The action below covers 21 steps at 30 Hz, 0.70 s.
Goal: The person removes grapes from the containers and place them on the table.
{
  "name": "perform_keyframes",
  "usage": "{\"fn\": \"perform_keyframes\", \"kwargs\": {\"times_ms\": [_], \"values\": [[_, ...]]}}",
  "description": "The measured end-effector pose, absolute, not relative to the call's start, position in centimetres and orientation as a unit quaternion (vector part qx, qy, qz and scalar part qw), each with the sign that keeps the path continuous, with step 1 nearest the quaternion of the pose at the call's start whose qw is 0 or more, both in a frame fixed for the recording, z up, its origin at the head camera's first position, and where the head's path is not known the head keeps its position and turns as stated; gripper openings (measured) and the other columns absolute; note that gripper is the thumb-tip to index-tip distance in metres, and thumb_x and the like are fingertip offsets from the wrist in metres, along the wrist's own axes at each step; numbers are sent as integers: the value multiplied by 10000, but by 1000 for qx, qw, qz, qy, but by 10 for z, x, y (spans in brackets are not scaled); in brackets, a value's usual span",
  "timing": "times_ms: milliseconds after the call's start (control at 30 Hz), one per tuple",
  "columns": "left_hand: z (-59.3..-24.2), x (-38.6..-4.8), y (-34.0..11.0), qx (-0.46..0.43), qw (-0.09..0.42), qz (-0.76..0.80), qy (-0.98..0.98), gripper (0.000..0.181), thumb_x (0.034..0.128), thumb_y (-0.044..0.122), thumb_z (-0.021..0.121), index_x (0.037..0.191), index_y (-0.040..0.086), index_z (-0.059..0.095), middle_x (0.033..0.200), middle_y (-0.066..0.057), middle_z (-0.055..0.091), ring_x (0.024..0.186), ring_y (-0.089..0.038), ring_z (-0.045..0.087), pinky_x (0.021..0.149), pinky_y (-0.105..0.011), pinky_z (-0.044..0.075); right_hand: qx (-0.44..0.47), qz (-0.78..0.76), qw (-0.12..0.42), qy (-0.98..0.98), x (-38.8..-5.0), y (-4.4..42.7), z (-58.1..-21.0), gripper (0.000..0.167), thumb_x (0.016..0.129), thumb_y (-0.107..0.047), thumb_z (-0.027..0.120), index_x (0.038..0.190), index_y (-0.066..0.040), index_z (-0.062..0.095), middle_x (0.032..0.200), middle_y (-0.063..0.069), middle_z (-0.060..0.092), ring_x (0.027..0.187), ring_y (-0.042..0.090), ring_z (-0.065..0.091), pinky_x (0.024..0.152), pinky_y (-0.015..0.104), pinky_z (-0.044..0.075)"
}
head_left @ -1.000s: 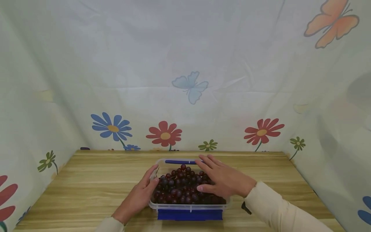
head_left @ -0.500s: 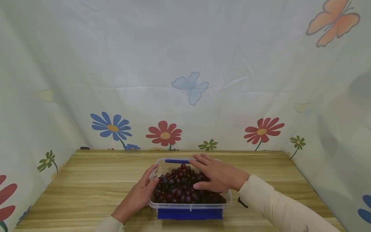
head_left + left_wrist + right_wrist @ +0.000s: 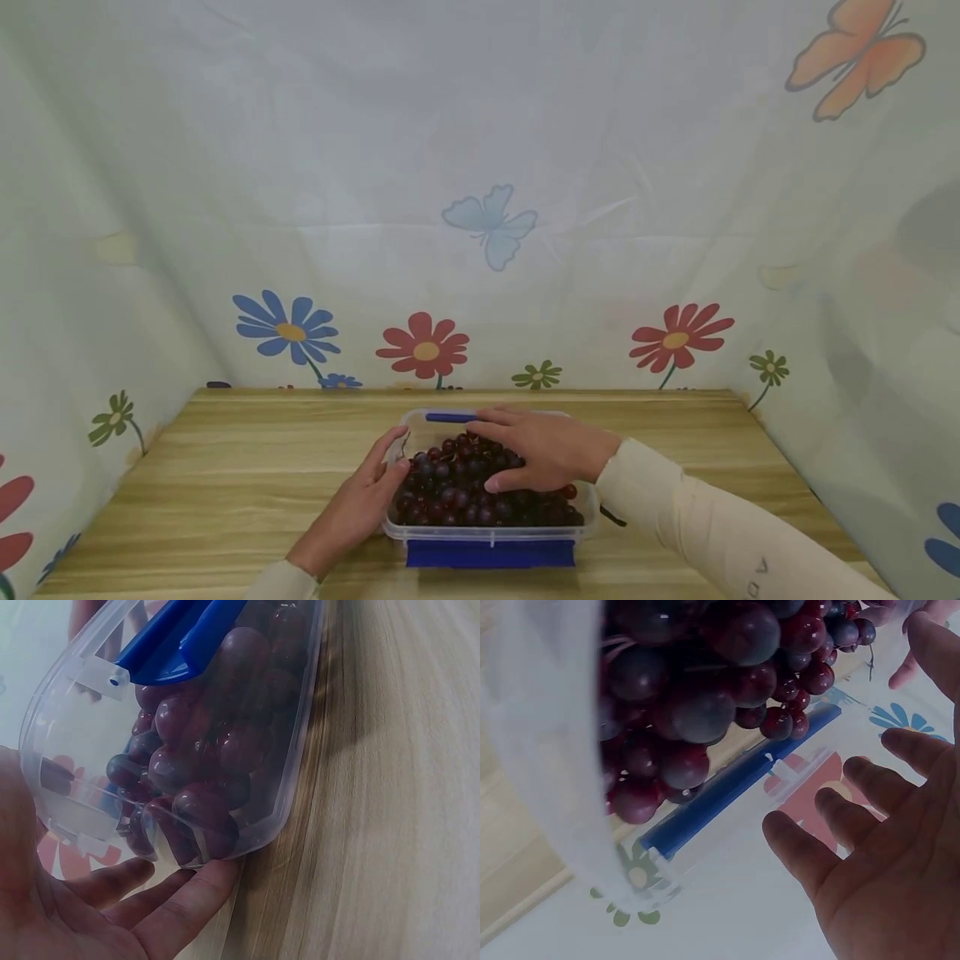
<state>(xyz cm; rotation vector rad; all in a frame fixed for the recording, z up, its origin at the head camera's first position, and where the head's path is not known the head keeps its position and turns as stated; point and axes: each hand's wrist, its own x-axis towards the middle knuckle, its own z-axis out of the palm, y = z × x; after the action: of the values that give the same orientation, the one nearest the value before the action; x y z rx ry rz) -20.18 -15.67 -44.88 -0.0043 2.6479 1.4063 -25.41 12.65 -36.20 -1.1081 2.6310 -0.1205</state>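
A clear plastic food container (image 3: 487, 533) with blue latch flaps (image 3: 491, 553) stands on the table, heaped with dark red grapes (image 3: 450, 479). At its left end, my left hand (image 3: 358, 504) grips the side, thumb at the rim. The left wrist view shows the fingertips (image 3: 214, 879) against the outer wall (image 3: 255, 844). My right hand (image 3: 551, 450) is over the grapes, its fingers extended toward the far rim. In the right wrist view, its palm (image 3: 900, 877) faces the container with nothing held; a gap shows between those fingers and the grapes.
A wood-grain table (image 3: 262, 467) surrounds the container. Behind it and at both sides hangs a pale cloth (image 3: 337, 167) printed with flowers and butterflies. A dark strap (image 3: 612, 517) dangles under the right wrist.
Over the grapes, my right hand has moved leftward, uncovering some at the right end. My left hand and the container have stayed in place.
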Motion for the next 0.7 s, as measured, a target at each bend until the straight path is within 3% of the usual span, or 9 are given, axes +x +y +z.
{"fn": "perform_keyframes", "kwargs": {"times_ms": [267, 500, 700], "values": [[-450, -202, -158, 3, 69, 484, 872, 581, 1079, 597, 410, 1615, 408, 286, 1602, -291, 428, 1473, -542, 407, 1098, -763, 389, -395, -18, 152, 906, -259, 112, -362, 789, 991, -612, 596, 1654, -336, 269, 1740, -72, 257, 1606, 197, 290, 1270, 468, 351], [-453, -205, -159, -1, 79, 490, 868, 534, 1104, 521, 404, 1612, 425, 273, 1579, -281, 472, 1388, -534, 525, 1077, -742, 430, -408, 14, 157, 899, -259, 104, -361, 798, 980, -635, 593, 1652, -396, 234, 1733, -85, 275, 1613, 166, 268, 1262, 437, 368], [-454, -206, -158, -2, 80, 497, 864, 514, 1116, 473, 403, 1611, 415, 277, 1563, -277, 496, 1335, -497, 591, 1058, -710, 470, -418, 21, 141, 897, -260, 98, -358, 765, 1000, -595, 589, 1652, -378, 252, 1726, -65, 300, 1612, 186, 276, 1259, 440, 373]]}}
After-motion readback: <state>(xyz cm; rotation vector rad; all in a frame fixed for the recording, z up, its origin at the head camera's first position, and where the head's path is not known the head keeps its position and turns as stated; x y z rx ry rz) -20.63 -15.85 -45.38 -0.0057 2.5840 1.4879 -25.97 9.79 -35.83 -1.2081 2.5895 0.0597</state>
